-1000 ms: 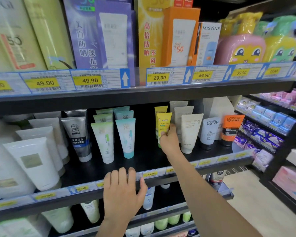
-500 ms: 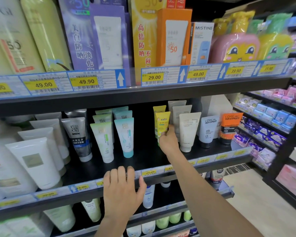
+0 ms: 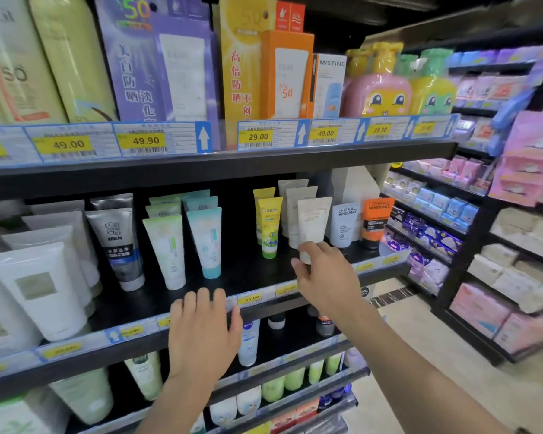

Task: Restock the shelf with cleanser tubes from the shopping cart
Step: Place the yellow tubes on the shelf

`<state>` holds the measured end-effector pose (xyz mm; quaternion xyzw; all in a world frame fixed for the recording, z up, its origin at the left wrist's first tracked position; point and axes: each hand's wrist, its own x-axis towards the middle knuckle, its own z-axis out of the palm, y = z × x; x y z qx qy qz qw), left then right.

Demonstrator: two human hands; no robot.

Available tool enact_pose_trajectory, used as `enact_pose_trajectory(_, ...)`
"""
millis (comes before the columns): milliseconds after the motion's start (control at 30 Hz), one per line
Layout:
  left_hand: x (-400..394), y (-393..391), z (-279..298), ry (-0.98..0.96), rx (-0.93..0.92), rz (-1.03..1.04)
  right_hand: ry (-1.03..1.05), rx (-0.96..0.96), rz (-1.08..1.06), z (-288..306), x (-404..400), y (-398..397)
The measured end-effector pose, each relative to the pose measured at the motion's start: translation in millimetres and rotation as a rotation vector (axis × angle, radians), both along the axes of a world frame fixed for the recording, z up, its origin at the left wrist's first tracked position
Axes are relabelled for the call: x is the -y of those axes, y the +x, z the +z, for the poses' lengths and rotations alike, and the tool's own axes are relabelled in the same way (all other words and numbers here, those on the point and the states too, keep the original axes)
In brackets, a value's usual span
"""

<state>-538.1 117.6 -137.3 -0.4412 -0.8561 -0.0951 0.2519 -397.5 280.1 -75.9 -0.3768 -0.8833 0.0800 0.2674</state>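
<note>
Your left hand (image 3: 203, 333) lies flat and open on the shelf edge (image 3: 264, 305), holding nothing. Beyond it, your right hand (image 3: 323, 277) pinches the cap of the cream cleanser tube (image 3: 314, 220); nudge sideways and the neighbouring yellow tube (image 3: 268, 225) could topple.

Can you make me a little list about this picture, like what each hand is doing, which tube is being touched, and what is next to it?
place: shop shelf with tubes standing on their caps
left hand: flat on the shelf's front edge, holding nothing
right hand: fingers at the cap of the beige tube
grip: touching the cap, cannot tell if it is held tight
neighbour on the left: yellow tube with a green cap, standing free
neighbour on the right: white tube, then orange tube
shopping cart: not in view
</note>
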Motion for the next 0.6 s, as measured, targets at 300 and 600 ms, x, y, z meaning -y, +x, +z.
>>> enact_pose_trajectory(300,-51,48,33,-0.034,-0.003,-0.282,0.183,0.156,-0.261,-12,-17,162)
enact_pose_trajectory(600,-148,219,51,-0.079,0.134,-0.739,0.053,0.220,-0.554,-20,-32,346)
